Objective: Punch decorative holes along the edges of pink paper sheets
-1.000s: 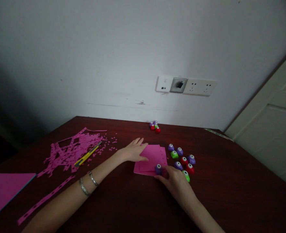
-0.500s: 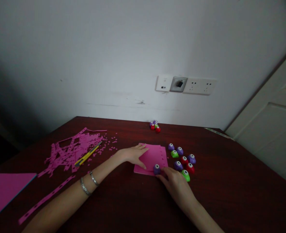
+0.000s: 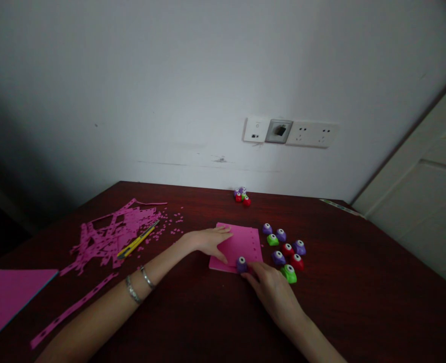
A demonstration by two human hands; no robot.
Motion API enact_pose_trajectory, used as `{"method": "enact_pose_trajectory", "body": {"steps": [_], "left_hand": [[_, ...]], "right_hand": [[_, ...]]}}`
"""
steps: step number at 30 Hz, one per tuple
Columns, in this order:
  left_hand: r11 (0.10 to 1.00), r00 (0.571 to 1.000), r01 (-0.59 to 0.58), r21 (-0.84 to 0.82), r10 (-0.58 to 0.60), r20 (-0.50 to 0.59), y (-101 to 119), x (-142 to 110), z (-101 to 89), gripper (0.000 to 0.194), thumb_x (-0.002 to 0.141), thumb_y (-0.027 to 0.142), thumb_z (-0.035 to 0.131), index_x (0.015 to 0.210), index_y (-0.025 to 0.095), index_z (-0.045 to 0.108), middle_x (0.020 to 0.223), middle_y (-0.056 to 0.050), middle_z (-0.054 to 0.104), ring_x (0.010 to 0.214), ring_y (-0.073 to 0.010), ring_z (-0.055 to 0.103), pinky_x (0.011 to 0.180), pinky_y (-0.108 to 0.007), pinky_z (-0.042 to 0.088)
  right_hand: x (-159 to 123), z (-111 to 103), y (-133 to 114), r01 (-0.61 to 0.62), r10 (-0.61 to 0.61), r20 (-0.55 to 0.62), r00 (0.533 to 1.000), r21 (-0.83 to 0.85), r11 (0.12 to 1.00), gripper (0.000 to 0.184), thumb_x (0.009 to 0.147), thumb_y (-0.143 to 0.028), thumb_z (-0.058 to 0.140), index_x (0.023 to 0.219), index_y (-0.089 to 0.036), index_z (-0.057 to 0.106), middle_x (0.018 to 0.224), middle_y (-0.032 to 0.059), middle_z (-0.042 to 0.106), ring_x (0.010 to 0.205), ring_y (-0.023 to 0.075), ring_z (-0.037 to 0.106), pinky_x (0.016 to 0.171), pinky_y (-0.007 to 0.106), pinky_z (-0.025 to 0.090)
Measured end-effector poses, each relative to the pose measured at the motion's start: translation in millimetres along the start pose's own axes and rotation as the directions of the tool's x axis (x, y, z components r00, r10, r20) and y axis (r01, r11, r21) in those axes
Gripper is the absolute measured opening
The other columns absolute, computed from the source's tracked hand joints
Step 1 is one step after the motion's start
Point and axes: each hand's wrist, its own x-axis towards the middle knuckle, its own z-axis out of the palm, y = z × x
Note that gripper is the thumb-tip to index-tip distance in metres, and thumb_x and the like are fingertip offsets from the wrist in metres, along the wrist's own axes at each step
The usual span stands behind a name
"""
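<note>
My left hand (image 3: 212, 243) lies with its fingers spread on the left part of a stack of pink paper (image 3: 240, 244), pressing it to the table. Small holes run down the right side of the top sheet. At the stack's front edge, my right hand (image 3: 271, 285) grips a purple craft punch (image 3: 241, 264) between thumb and fingers. The punch sits at the paper's edge; whether the sheet is inside its slot cannot be made out. Just beyond my right hand stand several more punches, among them a green punch (image 3: 289, 274), a red punch (image 3: 297, 261) and a purple punch (image 3: 278, 257).
On the left lie a heap of punched pink strips (image 3: 113, 232), tiny cutouts (image 3: 170, 224) and a yellow utility knife (image 3: 137, 240). Nearer are a single strip (image 3: 73, 310) and a large pink sheet (image 3: 11, 297). Smaller punches (image 3: 241, 195) stand by the wall.
My right hand has shifted the purple punch slightly left along the front edge of the paper. The top sheet now sits more squarely over the stack. My left hand stays in place.
</note>
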Motion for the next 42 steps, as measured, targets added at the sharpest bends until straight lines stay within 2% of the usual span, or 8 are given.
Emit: {"method": "enact_pose_trajectory", "body": {"steps": [5,9,13,16,22,26,34,42], "left_hand": [[1.000,1.000,0.002,0.022,-0.002,0.009,3.1,-1.1,-2.4,0.093,0.062,0.051,0.064,0.137,0.010,0.028,0.145,-0.016,0.018,0.134,-0.0277,0.014,0.108,-0.042,0.010],[1.000,0.987,-0.026,0.018,0.028,-0.159,4.0,-1.5,-7.5,0.068,0.067,0.051,0.061,0.126,0.018,0.047,0.139,-0.012,0.036,0.130,-0.0293,0.026,0.106,-0.045,0.014],[1.000,0.916,-0.024,-0.003,0.021,-0.401,10.8,-4.8,-14.6,0.031,0.076,0.042,0.055,0.093,0.018,0.066,0.104,-0.011,0.064,0.094,-0.0235,0.056,0.082,-0.034,0.039],[0.998,0.889,0.040,-0.041,-0.054,-0.456,19.9,-7.7,-15.8,0.026,0.078,0.036,0.052,0.066,0.016,0.064,0.066,-0.004,0.062,0.061,-0.0134,0.053,0.061,-0.025,0.037],[0.932,0.974,0.043,-0.360,-0.120,-0.194,33.5,-7.7,-8.1,0.039,0.082,0.045,0.045,0.065,0.013,0.060,0.055,0.000,0.058,0.045,-0.0069,0.049,0.046,-0.020,0.035],[0.882,0.991,0.109,-0.458,-0.134,-0.022,36.6,-7.0,-4.7,0.047,0.079,0.055,0.047,0.065,0.013,0.062,0.051,0.001,0.055,0.038,-0.0070,0.046,0.038,-0.020,0.032],[0.799,0.968,0.247,-0.548,-0.180,0.173,44.1,-5.4,0.1,0.062,0.065,0.071,0.050,0.069,0.012,0.067,0.049,-0.001,0.055,0.039,-0.0066,0.040,0.038,-0.021,0.025],[0.743,0.893,0.391,-0.543,-0.163,0.420,41.9,8.9,-3.7,0.054,0.055,0.066,0.064,0.058,0.012,0.062,0.051,-0.002,0.054,0.039,-0.0048,0.035,0.036,-0.018,0.020]], "right_hand": [[1.2,-6.7,0.0,-0.012,0.011,0.013,1.000,0.079,0.997,0.012,0.083,-0.021,0.050,0.079,-0.018,0.060,0.077,0.0033,0.065,0.068,0.0177,0.061,0.060,0.026,0.041],[8.0,-18.3,2.1,-0.123,0.107,0.068,0.992,0.300,0.946,0.015,0.080,-0.028,0.054,0.075,-0.018,0.064,0.066,0.0012,0.064,0.061,0.0150,0.058,0.055,0.024,0.041],[21.5,-28.3,5.6,-0.332,0.189,0.320,0.929,0.484,0.810,0.026,0.080,-0.038,0.050,0.070,-0.016,0.061,0.050,-0.0020,0.057,0.038,0.0089,0.044,0.034,0.019,0.030],[34.6,-33.3,9.7,-0.401,0.163,0.460,0.873,0.486,0.777,0.037,0.080,-0.045,0.048,0.058,-0.016,0.053,0.044,-0.0030,0.051,0.031,0.0059,0.036,0.028,0.017,0.023],[52.7,-34.4,17.6,-0.392,0.051,0.604,0.795,0.448,0.804,0.049,0.081,-0.050,0.047,0.046,-0.015,0.049,0.040,-0.0016,0.048,0.030,0.0036,0.034,0.028,0.016,0.023],[56.0,-26.4,22.6,-0.412,0.049,0.631,0.775,0.444,0.796,0.051,0.081,-0.052,0.047,0.046,-0.013,0.052,0.040,-0.0011,0.048,0.030,0.0037,0.034,0.029,0.016,0.024],[61.6,-25.6,22.6,-0.433,0.042,0.701,0.712,0.390,0.813,0.048,0.084,-0.047,0.044,0.051,-0.013,0.053,0.044,-0.0003,0.051,0.033,0.0040,0.037,0.031,0.016,0.023],[77.6,-41.4,14.1,-0.451,0.053,0.849,0.525,0.226,0.863,0.048,0.088,-0.039,0.042,0.050,-0.011,0.053,0.045,0.0014,0.052,0.032,0.0038,0.037,0.030,0.016,0.020]]}}
